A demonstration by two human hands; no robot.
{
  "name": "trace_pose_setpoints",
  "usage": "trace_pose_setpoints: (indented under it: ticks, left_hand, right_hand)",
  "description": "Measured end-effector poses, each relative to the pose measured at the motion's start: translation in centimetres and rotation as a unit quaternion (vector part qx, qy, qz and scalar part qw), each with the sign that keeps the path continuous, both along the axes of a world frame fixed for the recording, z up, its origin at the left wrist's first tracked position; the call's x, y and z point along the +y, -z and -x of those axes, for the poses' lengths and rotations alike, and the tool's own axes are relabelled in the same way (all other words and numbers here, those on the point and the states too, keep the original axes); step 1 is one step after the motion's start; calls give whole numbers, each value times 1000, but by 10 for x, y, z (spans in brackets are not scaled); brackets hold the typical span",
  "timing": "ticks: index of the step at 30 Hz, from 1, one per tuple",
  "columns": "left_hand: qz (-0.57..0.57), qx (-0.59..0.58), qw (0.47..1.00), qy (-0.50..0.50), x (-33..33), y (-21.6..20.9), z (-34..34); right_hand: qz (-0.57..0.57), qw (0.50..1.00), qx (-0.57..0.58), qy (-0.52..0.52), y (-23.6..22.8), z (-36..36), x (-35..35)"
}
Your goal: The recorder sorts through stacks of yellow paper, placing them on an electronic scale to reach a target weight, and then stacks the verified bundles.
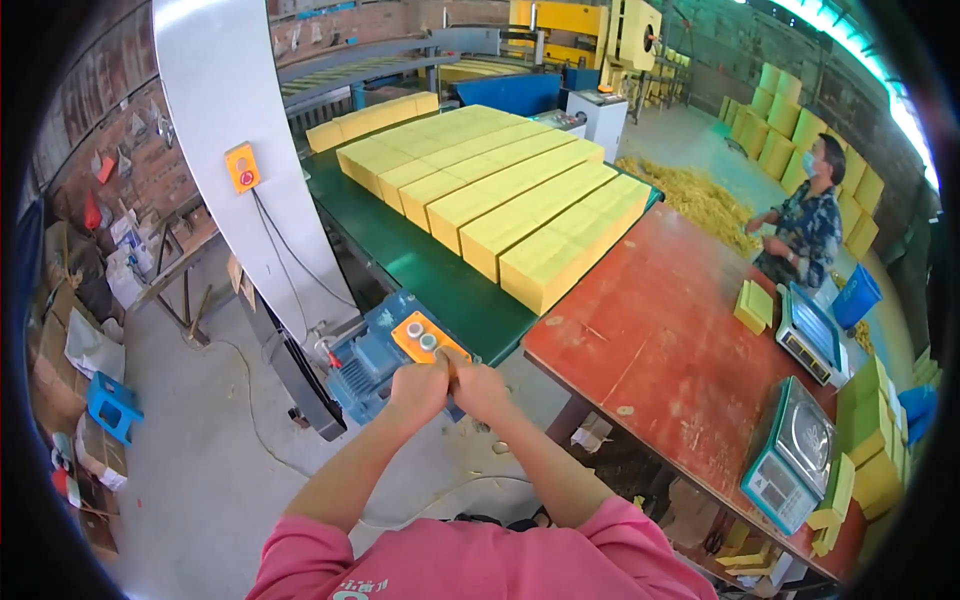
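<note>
An orange push-button control box with two round buttons sits above a blue electric motor. My left hand and my right hand meet at the box's near right corner, their fingers closed around it and partly hidden. Just beyond, several long yellow blocks lie side by side on a green conveyor belt, with narrow gaps between some of them. A shorter yellow row stands at the belt's far left.
A white machine column with an orange emergency-stop box rises on the left. On the right, a red table carries two scales and yellow stacks. A masked person is beyond it, near yellow scraps. A cable crosses the floor.
</note>
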State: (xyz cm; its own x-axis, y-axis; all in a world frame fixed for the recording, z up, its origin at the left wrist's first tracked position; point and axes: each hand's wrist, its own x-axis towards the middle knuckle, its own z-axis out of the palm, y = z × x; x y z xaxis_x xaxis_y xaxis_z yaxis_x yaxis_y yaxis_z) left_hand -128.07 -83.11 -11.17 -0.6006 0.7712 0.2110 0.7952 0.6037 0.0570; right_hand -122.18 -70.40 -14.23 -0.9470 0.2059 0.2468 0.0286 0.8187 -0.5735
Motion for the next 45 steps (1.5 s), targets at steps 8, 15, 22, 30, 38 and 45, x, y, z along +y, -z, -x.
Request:
trace_pose_setpoints:
  ticks: [8,15,22,30,38,45]
  left_hand:
    - [18,9,1000,6,-1,0,0]
    - [29,10,1000,-5,3,0,1]
    - [19,9,1000,-10,5,0,-2]
    - [10,15,1000,-12,3,1,-5]
    - [14,11,999,-34,4,8,0]
    - [19,16,999,-32,4,9,1]
  right_hand:
    - [2,1000,25,6,-6,-4,-5]
    - [18,999,41,10,-5,-5,-2]
    - [23,1000,-20,1,-12,-9,0]
    - [32,999,-36,-10,-18,-13,0]
    - [49,998,-33,-10,-17,-14,0]
    - [36,999,39,-5,-7,-12,-1]
